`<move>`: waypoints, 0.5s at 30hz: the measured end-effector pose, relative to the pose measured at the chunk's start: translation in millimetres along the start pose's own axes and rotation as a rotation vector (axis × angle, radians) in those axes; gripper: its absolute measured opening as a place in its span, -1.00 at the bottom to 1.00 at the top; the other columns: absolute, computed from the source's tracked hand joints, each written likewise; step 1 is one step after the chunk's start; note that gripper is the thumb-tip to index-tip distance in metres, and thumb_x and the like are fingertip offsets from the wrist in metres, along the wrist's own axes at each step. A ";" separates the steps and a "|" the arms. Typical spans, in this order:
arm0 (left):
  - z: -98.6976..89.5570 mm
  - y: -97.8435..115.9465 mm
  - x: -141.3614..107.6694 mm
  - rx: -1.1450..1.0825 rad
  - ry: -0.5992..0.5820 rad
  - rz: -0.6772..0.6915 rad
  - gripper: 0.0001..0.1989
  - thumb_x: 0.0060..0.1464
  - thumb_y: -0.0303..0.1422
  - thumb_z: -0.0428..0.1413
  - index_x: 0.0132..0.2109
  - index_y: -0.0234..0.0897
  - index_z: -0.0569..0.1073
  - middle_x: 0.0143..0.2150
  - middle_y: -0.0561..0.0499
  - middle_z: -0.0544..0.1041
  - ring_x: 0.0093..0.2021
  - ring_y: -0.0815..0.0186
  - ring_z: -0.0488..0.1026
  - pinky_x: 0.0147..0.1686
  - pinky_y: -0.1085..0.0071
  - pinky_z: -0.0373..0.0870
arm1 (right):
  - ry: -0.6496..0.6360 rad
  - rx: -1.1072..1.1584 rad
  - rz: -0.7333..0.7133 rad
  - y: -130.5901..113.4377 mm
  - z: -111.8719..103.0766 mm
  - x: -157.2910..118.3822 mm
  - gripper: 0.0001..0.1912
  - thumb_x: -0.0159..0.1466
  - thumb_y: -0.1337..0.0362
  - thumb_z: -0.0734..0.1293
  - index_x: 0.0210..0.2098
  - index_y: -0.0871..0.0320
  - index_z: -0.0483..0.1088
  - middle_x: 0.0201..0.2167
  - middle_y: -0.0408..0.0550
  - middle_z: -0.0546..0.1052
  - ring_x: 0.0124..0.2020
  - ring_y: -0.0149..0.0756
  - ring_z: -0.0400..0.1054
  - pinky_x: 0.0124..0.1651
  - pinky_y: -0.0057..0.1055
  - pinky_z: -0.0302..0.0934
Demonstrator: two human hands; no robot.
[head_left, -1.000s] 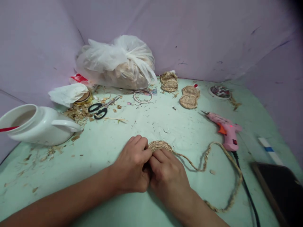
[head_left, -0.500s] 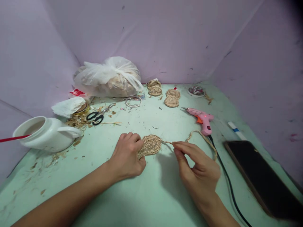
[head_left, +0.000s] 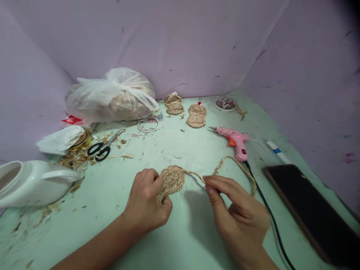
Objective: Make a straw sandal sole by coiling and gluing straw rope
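Note:
A tan coiled piece of braided straw [head_left: 173,179], rounded at its visible end, is gripped by my left hand [head_left: 147,198], whose fingers cover its near left part. From the coil's upper right edge runs a thin braided straw cord [head_left: 194,174]. My right hand [head_left: 236,210] pinches that cord between thumb and fingertips, to the right of the coil. Beyond this hand the cord loops up and round near the glue gun. The pink hot glue gun [head_left: 234,139] lies on its side behind my right hand, its small red light lit and nozzle pointing left.
Black-handled scissors [head_left: 105,145], straw scraps [head_left: 74,157] and a white pitcher [head_left: 36,183] lie left. A tied plastic bag [head_left: 112,95], white ring [head_left: 148,125], two woven straw pieces [head_left: 197,116] and bead dish [head_left: 225,104] stand behind. A phone [head_left: 309,210] and black cable [head_left: 271,210] lie right.
The view has shifted a little, so the pitcher and bag sit further left. The cord between my hands, taut before, now sags slightly. Both hands keep their hold.

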State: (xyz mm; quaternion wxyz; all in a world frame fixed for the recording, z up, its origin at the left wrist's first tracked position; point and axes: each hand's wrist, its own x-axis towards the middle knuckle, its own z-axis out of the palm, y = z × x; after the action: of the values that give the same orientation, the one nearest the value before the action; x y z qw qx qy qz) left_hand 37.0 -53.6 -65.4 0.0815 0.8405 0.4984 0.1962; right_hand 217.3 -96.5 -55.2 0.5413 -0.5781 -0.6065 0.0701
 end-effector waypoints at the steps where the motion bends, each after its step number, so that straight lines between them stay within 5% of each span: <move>1: 0.8 0.1 0.3 -0.001 0.003 -0.005 -0.88 -0.24 -0.49 0.03 -0.58 -0.27 0.20 -0.45 -0.05 0.27 -0.38 0.23 0.22 -0.38 0.25 0.21 | -0.006 0.000 -0.001 -0.2 0.1 -0.1 -0.85 0.13 0.49 0.29 -0.38 0.12 0.42 -0.42 -0.15 0.54 -0.37 -0.39 0.42 -0.26 -0.43 0.28; 8: -8.6 2.3 4.4 0.105 -0.150 -0.021 -0.94 -0.16 -0.41 0.03 -0.51 -0.28 0.28 -0.41 -0.07 0.31 -0.33 0.17 0.27 -0.29 0.17 0.22 | -0.004 -0.004 0.030 3.0 -0.3 1.4 -0.84 0.13 0.47 0.29 -0.38 0.09 0.42 -0.42 -0.15 0.54 -0.38 -0.33 0.43 -0.26 -0.36 0.28; 12: -36.8 2.8 10.4 0.020 -0.271 -0.055 -0.71 -0.10 -0.17 0.09 -0.31 -0.31 0.41 -0.16 -0.14 0.39 -0.15 0.09 0.31 -0.14 0.14 0.22 | 0.049 0.017 0.078 3.0 -1.8 3.7 -0.87 0.12 0.44 0.30 -0.39 0.10 0.44 -0.42 -0.12 0.54 -0.36 -0.30 0.42 -0.25 -0.35 0.29; 15: -67.7 -0.8 16.0 -0.035 -0.188 -0.148 -0.65 -0.01 -0.15 -0.01 -0.18 -0.33 0.41 -0.07 -0.14 0.39 -0.11 0.13 0.34 -0.14 0.21 0.24 | 0.085 0.045 0.102 2.8 -3.0 5.1 -0.89 0.12 0.42 0.30 -0.41 0.12 0.45 -0.43 -0.11 0.54 -0.37 -0.31 0.42 -0.27 -0.37 0.29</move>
State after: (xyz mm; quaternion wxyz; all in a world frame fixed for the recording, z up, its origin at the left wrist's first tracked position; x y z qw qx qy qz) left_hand 15.3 -43.3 -0.1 0.1568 0.8146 0.5457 0.1185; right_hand 222.5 -93.3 -53.0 0.5753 -0.5985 -0.5508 0.0866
